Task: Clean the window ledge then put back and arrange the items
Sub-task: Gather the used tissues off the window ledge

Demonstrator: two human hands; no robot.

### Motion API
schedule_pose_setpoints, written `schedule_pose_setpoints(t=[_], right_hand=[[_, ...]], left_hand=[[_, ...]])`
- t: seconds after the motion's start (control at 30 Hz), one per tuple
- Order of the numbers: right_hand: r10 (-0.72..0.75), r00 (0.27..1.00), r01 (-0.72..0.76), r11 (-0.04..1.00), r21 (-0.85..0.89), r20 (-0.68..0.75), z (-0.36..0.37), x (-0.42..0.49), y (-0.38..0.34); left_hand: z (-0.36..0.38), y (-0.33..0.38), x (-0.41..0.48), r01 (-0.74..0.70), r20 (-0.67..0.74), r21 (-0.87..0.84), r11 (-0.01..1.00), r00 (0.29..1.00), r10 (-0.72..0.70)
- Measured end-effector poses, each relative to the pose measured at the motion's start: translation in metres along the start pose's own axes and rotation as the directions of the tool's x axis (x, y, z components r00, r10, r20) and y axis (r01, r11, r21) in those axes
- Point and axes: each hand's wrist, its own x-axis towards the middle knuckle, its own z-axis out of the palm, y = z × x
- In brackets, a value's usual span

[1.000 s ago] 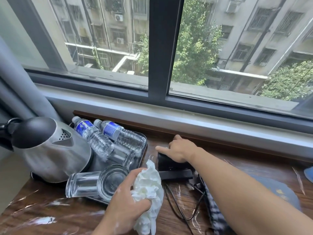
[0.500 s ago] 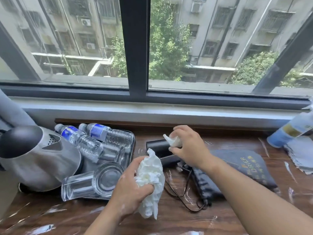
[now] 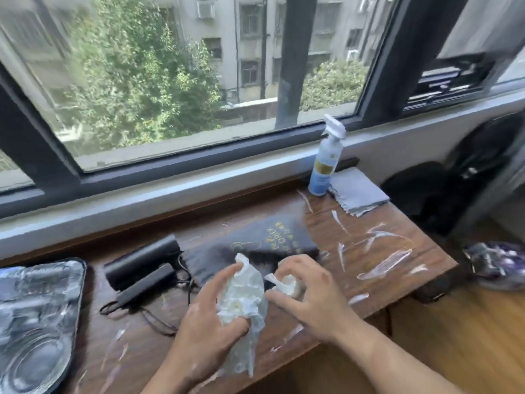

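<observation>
Near the front edge of the window ledge (image 3: pixel 397 231), the left hand (image 3: pixel 210 331) has its grip clamped on a crumpled tissue (image 3: pixel 241 297), and the right hand (image 3: pixel 315 297) pinches a small wad (image 3: pixel 287 281). Pale streaks shine toward the right corner, so wiping looks unfinished. The hair dryer (image 3: pixel 142 265), pouch (image 3: pixel 270 240), spray bottle (image 3: pixel 324 169), grey cloth (image 3: pixel 358 194) and left-edge tray (image 3: pixel 83 280) likely await arranging.
</observation>
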Motion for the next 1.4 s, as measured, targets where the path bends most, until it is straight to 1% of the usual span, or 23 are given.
schedule_pose_setpoints(t=[0.17,0.33,0.47,0.6,0.83,0.93,1.03,1.17,1.23,1.33,1.4], right_hand=[[0.090,0.992,-0.089,0.996,0.022,-0.091,-0.089,-0.042,0.074],[0.174,0.967,-0.169,0.985,0.045,-0.188,-0.171,-0.086,0.143],[0.277,0.924,-0.263,0.961,0.086,-0.264,-0.224,-0.118,0.180],[0.345,0.874,-0.319,0.939,0.132,-0.343,-0.269,-0.137,0.215],[0.441,0.791,-0.427,0.894,0.133,-0.423,-0.337,-0.146,0.269],[0.456,0.763,-0.454,0.883,0.122,-0.458,-0.363,-0.140,0.294],[0.490,0.734,-0.481,0.864,0.148,-0.471,-0.391,-0.128,0.322],[0.540,0.706,-0.534,0.831,0.156,-0.459,-0.433,-0.107,0.372],[0.565,0.691,-0.557,0.814,0.166,-0.451,-0.456,-0.096,0.398],[0.584,0.665,-0.570,0.800,0.187,-0.465,-0.490,-0.079,0.432],[0.590,0.651,-0.573,0.794,0.201,-0.477,-0.515,-0.070,0.452]], left_hand=[[0.098,0.061,0.029,-0.072,0.132,0.041,0.997,0.989,0.066],[0.197,0.122,0.056,-0.085,0.261,0.050,0.995,0.963,0.069],[0.261,0.164,0.079,-0.102,0.366,0.055,0.993,0.928,0.075],[0.316,0.196,0.105,-0.172,0.459,0.066,0.983,0.880,0.123],[0.400,0.254,0.156,-0.215,0.549,0.036,0.976,0.820,0.160],[0.436,0.270,0.186,-0.231,0.582,0.007,0.973,0.792,0.184],[0.475,0.282,0.220,-0.208,0.611,-0.045,0.977,0.768,0.192],[0.537,0.304,0.266,-0.163,0.624,-0.107,0.981,0.757,0.194],[0.567,0.316,0.288,-0.116,0.633,-0.132,0.984,0.754,0.174],[0.605,0.333,0.317,-0.060,0.652,-0.144,0.988,0.745,0.140],[0.627,0.347,0.336,-0.051,0.662,-0.133,0.990,0.739,0.127]])
